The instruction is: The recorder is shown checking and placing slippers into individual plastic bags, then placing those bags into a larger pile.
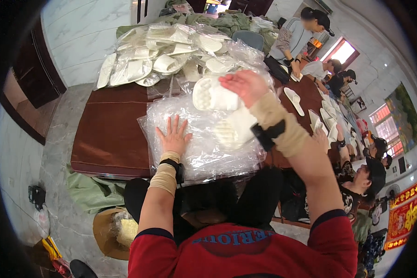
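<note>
Nearest the body, the left hand (pixel 173 135) lies flat with fingers spread on a stack of clear plastic bags (pixel 197 139) at the near edge of the brown tabletop (pixel 109 125); its grip is fully open and closes on nothing, and the pressing palm seems meant to keep the slippery film from sliding. Just beyond and to the right, the right hand (pixel 243 85) is raised above the stack with its grip wrapped around a white slipper (pixel 213 96), sole facing up, held clear of the bags so that it can be turned freely. A second white slipper (pixel 234 129) sits under the right wrist, probably resting on the bags, though the forearm hides part of it. Farther back, a heap of bagged white slippers (pixel 157 55) covers the far end of the tabletop, piled loosely out of the working space. Along the right side, loose slippers (pixel 294 99) lie in a row in front of other people (pixel 306 34) working at the same tabletop.
</note>
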### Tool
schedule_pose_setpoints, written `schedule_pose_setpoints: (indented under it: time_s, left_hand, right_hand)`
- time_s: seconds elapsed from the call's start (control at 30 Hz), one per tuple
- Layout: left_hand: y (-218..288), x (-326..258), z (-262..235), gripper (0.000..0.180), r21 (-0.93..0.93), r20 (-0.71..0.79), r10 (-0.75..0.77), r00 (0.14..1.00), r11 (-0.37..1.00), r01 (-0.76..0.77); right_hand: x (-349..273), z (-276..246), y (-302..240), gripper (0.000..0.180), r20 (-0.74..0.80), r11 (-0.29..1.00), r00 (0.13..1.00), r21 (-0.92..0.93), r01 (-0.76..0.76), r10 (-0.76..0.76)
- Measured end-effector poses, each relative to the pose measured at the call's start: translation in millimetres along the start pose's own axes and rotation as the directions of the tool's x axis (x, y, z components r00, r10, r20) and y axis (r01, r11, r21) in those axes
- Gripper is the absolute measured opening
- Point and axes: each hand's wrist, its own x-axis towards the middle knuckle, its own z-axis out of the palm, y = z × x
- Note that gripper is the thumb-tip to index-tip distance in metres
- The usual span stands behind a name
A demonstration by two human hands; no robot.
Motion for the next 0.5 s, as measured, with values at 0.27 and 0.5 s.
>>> schedule_pose_setpoints:
  time_s: [0.27, 0.5]
  left_hand:
    - [-14.4, -3.7, 23.0, 0.048, -0.041, -0.132, 0.061, 0.989, 0.997, -0.067]
    - [-23.4, 4.3, 43.0, 0.049, -0.918, -0.161, -0.013, 0.987, 0.368, -0.145]
  right_hand:
    - [3.9, -62.6, 42.2, 0.018, -0.303, 0.883, 0.953, -0.448, -0.139, -0.004]
    - [-54.7, -158.0, 77.2, 0.016, -0.387, 0.818, 0.921, -0.520, -0.247, 0.032]
